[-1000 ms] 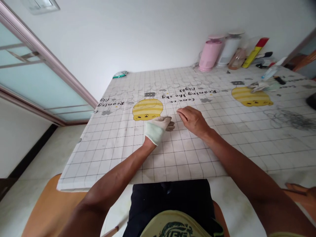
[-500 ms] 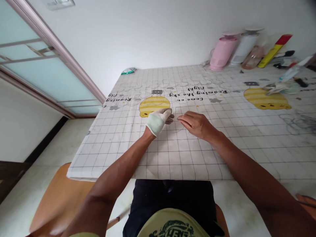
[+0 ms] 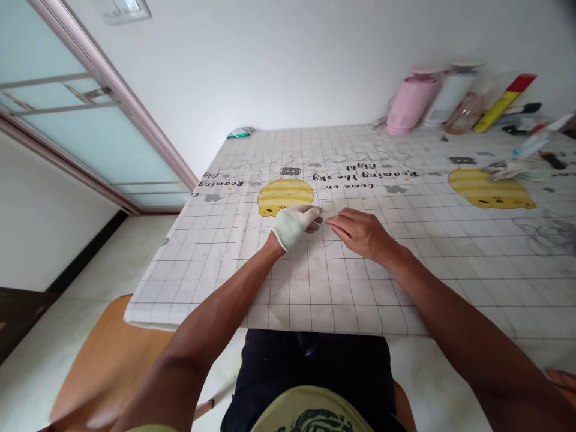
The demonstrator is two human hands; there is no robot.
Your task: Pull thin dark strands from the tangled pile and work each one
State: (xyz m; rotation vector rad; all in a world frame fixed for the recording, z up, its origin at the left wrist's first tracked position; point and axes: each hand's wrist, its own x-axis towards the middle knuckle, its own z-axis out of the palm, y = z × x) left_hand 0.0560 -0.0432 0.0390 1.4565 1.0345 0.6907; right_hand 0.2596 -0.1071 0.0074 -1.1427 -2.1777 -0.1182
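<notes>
My left hand, in a pale green and white glove, is closed in a pinch over the table, beside a printed yellow striped bear. What its fingers hold is too small to make out. Just to the right, a small gap away, my bare right hand is pinched too, its fingertips facing the glove. A very thin dark thread or wire seems to run near both hands, faint against the grid lines of the white tablecloth.
Along the wall at the back right stand a pink cylinder, a white cylinder and a yellow and red box. A second glove and a tangle of thin wire lie at the right. An orange chair is at the lower left.
The view has shifted slightly. Both hands remain pinched close together, and the thin line near them has changed its curve.
</notes>
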